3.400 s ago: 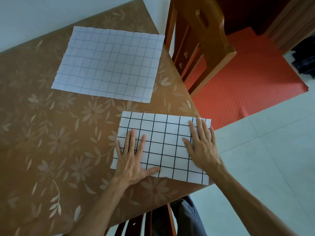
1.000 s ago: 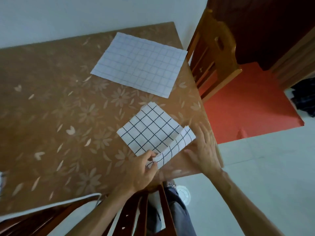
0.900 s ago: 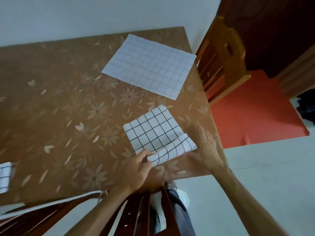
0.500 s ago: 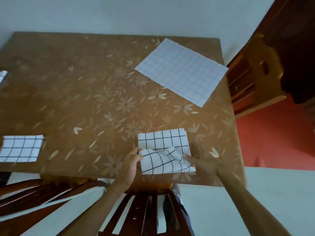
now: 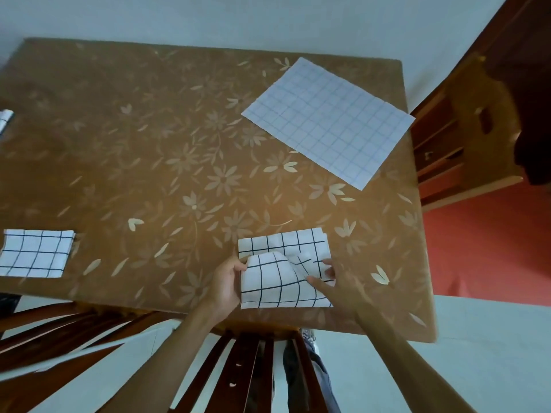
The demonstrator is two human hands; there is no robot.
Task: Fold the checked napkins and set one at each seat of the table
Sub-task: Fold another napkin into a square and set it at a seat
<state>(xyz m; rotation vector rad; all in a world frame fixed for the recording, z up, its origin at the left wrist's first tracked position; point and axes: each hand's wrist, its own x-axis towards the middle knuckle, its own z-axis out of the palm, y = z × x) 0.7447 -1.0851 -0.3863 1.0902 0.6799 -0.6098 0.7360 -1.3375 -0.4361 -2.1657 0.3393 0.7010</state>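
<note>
Grip of the left hand (image 5: 225, 283) is grasping cloth: thumb and fingers are pinching the left edge of the lifted upper layer of the part-folded napkin (image 5: 277, 283). Grip of the right hand (image 5: 338, 290) is showing blurred, with thumb and one fingertip lying on the right edge of the same layer; whether it is clamping or only pressing cannot be told. Head view, further entries: the part-folded napkin, white with a bold black check, is lying at the near edge of the worktop (image 5: 149, 150), its lower layer sitting flat and its upper layer bulging up between the two hands. One folded napkin (image 5: 34, 253) of the same check is resting flat at the near left, well apart from the hands. One open napkin (image 5: 328, 122), with a paler check, is lying spread flat at the far right, one corner reaching the worktop's right edge. One further scrap of checked cloth (image 5: 4, 120) is showing at the left frame edge, mostly cut off. The worktop is wearing a brown cover with a pale flower print. One dark slatted chair (image 5: 253, 371) is standing just below the hands; one lighter wooden chair (image 5: 459, 135) is standing at the right side, beside a red mat (image 5: 483, 248).
</note>
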